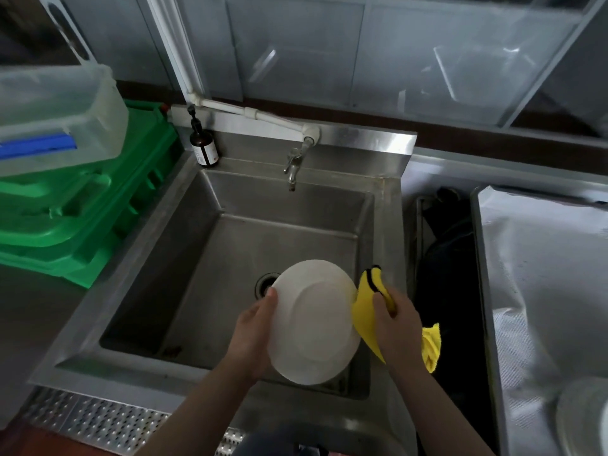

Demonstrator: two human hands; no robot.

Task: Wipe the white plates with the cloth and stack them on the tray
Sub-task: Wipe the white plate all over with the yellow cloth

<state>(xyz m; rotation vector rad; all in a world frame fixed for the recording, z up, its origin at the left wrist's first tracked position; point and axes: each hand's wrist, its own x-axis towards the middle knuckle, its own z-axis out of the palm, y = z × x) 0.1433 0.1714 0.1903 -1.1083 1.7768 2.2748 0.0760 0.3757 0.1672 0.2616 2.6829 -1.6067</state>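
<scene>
Plate: a white plate [314, 320] is being held tilted above the steel sink [184, 232], its left rim gripped by the left hand [251, 330], thumb laid over the edge and the other fingers hidden behind it.
Cloth: a yellow cloth [368, 311] with a dark border is being pinched in the right hand [396, 320], thumb curled on top, the remaining fingers wrapped under the fabric; it is being pressed against the plate's right rim, just inside the thumb.
Slip risk: the plate is being carried by one rim only, so a hard push from the cloth side is judged likely to twist it out of the left fingers and drop it onto the drain [265, 284] below the left thumb.
Missed wipe: the face turned away from the camera cannot be checked.
Snag risk: a loose cloth tail [432, 347] is hanging beyond the right wrist and could be caught on the sink edge.
Ahead of the fingers: a tap [293, 166] and a brown pump bottle [204, 144] are being left untouched.
Left of the left hand: green crates [82, 212] under a clear tub [62, 113] are being kept well apart.
Right of the right hand: a dark gap [447, 258], then a foil-covered counter [543, 274], with something pale and round [582, 419] at its near corner, too blurred to name.
Tray: no tray can be identified with certainty.
</scene>
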